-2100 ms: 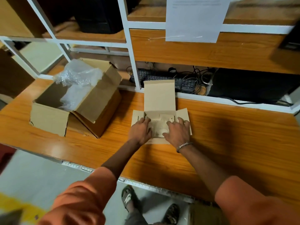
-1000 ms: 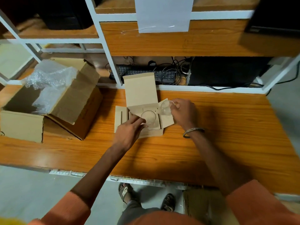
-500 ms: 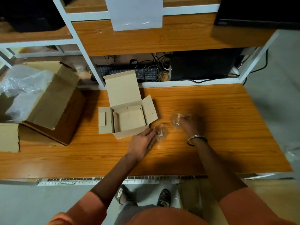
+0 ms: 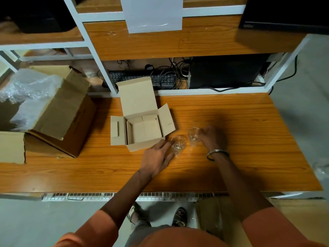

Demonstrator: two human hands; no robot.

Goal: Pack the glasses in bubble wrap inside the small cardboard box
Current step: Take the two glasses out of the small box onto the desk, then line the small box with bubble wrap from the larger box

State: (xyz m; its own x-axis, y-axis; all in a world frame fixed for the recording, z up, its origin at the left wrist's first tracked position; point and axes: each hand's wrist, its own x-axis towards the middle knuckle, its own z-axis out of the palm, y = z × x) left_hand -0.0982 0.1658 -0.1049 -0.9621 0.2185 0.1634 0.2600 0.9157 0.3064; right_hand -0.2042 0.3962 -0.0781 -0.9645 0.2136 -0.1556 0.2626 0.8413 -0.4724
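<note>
Two clear glasses stand upright on the wooden table (image 4: 249, 139), just to the right of the small cardboard box (image 4: 142, 132) and close to its front right corner. The near glass (image 4: 178, 143) sits right at the fingertips of the left hand (image 4: 157, 160); the fingers curl against its left side and grip it low down, while the palm stays over the tabletop. The far glass (image 4: 193, 135) stands a little behind and to the right of the first one, apart from it by a narrow gap. The right hand (image 4: 212, 139) is on the far glass's right side, fingers wrapped toward it and holding it, though that hand is blurred and in shadow, so the exact finger placement is hard to read. A metal bracelet (image 4: 217, 152) circles the right wrist.

The small box is open, its lid flap standing up at the back and its side flaps spread left and right. Inside, folded cardboard dividers lie flat on the bottom; neither glass is in the box.

Well off to the left, a large cardboard box (image 4: 58, 118) lies tipped with its flaps open, and a heap of bubble wrap (image 4: 28, 93) spills out of it, far from both hands. Behind the table, under the shelf, a black keyboard (image 4: 142, 78) lies among tangled cables. A white sheet of paper (image 4: 153, 13) hangs taped to the shelf above.
</note>
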